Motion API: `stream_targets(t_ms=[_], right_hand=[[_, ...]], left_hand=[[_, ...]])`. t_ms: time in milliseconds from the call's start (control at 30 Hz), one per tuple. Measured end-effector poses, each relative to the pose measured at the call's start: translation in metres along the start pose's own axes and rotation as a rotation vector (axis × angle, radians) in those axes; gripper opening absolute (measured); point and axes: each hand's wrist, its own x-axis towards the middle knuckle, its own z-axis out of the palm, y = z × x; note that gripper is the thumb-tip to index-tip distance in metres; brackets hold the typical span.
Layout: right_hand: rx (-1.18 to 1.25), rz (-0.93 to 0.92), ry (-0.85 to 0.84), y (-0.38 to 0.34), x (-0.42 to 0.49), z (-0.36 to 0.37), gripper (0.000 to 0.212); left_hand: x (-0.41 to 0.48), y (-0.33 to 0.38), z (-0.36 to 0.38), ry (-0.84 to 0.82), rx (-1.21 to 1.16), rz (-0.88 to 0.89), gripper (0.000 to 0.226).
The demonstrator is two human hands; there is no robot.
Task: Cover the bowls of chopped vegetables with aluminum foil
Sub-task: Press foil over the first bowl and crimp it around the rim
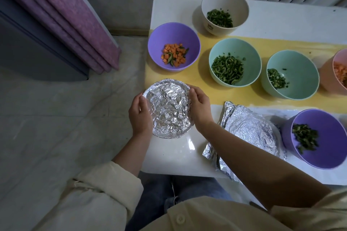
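Evidently one bowl is nearly sealed: the left hand (139,116) and right hand (200,107) curl round the foil-covered bowl (169,110), centre-left on the glossy counter (169,155), crimping crinkled foil. Next, probably, a creased sheet from the foil stack (249,133), lower right, goes over the smooth purple bowl (169,32).

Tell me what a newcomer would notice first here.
The shiny covered bowl sits at the near left corner of the table, cupped on either side by the left hand and right hand. Behind it, open bowls of chopped greens stand along a yellow strip, with a purple bowl of orange carrot cubes at its left end. A foil stack lies right of the hands.
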Motion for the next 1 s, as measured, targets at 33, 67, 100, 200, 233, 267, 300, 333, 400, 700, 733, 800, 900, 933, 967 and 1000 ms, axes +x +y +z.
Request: stream_targets(t_ms=[33,67,100,200,233,267,300,333,400,700,733,800,900,933,967,1000], right_hand=[[-0.003,0.009,-0.023,-0.001,0.001,-0.003,0.027],[-0.003,0.011,-0.038,-0.003,0.003,-0.005,0.03],[0.006,0.007,-0.044,-0.005,0.006,-0.008,0.032],[-0.005,-0.026,-0.084,-0.011,0.016,-0.01,0.035],[-0.022,-0.033,-0.111,-0.012,0.019,-0.009,0.034],[-0.046,-0.041,-0.139,-0.012,0.021,-0.007,0.032],[-0.073,-0.049,-0.163,-0.011,0.023,-0.006,0.028],[-0.087,-0.057,-0.177,-0.01,0.024,-0.004,0.023],[-0.065,-0.06,-0.167,-0.008,0.025,-0.002,0.02],[-0.063,-0.033,-0.18,-0.008,0.026,-0.003,0.021],[-0.063,-0.024,-0.204,-0.01,0.026,-0.005,0.022],[-0.08,-0.028,-0.229,-0.016,0.029,-0.009,0.028],[-0.16,-0.068,-0.237,-0.025,0.037,-0.008,0.032],[-0.195,-0.075,-0.253,-0.027,0.039,-0.004,0.029],[-0.22,-0.087,-0.285,-0.03,0.04,0.0,0.027],[-0.244,-0.092,-0.309,-0.029,0.043,0.003,0.024]], left_hand=[[0.001,0.002,-0.002,-0.019,-0.001,-0.013,0.035],[0.003,0.004,-0.003,-0.035,-0.005,-0.021,0.032],[0.005,0.006,-0.004,-0.052,-0.02,-0.023,0.028],[0.012,0.008,-0.006,-0.116,-0.011,0.035,0.029],[0.013,0.01,-0.006,-0.14,0.022,0.063,0.028],[0.014,0.009,-0.004,-0.155,0.044,0.078,0.026],[0.014,0.009,-0.003,-0.162,0.065,0.088,0.025],[0.016,0.008,-0.002,-0.158,0.082,0.097,0.025],[0.016,0.007,-0.001,-0.142,0.098,0.132,0.03],[0.015,0.002,-0.001,-0.139,0.101,0.151,0.032],[0.016,0.002,-0.002,-0.15,0.083,0.116,0.032],[0.017,0.007,-0.005,-0.173,0.08,0.071,0.032],[0.018,0.014,-0.009,-0.21,0.119,0.087,0.04],[0.019,0.014,-0.009,-0.223,0.128,0.096,0.039],[0.019,0.015,-0.009,-0.239,0.132,0.104,0.038],[0.02,0.015,-0.009,-0.248,0.132,0.105,0.036]])
